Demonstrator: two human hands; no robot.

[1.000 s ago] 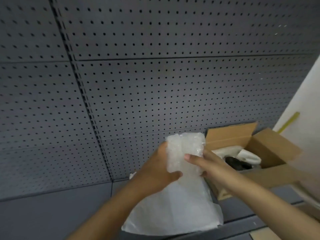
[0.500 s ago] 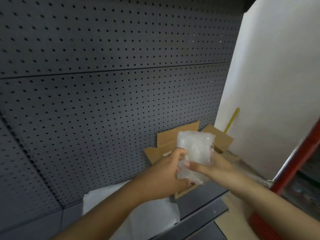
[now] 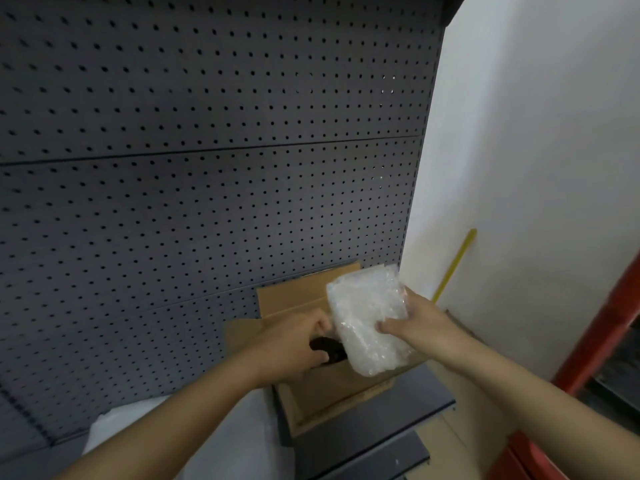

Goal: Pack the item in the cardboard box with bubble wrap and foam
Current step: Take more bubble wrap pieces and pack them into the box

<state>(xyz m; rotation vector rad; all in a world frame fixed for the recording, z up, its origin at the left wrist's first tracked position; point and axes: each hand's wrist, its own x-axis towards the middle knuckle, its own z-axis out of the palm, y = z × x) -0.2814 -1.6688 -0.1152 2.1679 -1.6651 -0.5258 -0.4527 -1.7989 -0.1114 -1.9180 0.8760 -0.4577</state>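
An open cardboard box (image 3: pixel 332 393) stands on a dark shelf against the pegboard, flaps up. My right hand (image 3: pixel 419 323) grips a folded bundle of bubble wrap (image 3: pixel 367 320) and holds it tilted above the box's right half. My left hand (image 3: pixel 294 344) reaches into the box, its fingers curled around a black item (image 3: pixel 329 349) that is mostly hidden by the hand and the bundle. A white foam sheet (image 3: pixel 256 445) lies on the shelf left of the box, under my left forearm.
A grey pegboard wall (image 3: pixel 207 168) rises right behind the box. A white wall with a yellow stick (image 3: pixel 457 261) leaning on it stands to the right. A red post (image 3: pixel 595 337) is at the far right. The shelf edge (image 3: pixel 398 420) runs just in front of the box.
My left hand has left the bubble wrap bundle and gone down into the box onto the black item. My right hand alone now holds the bundle, carried right over the box.
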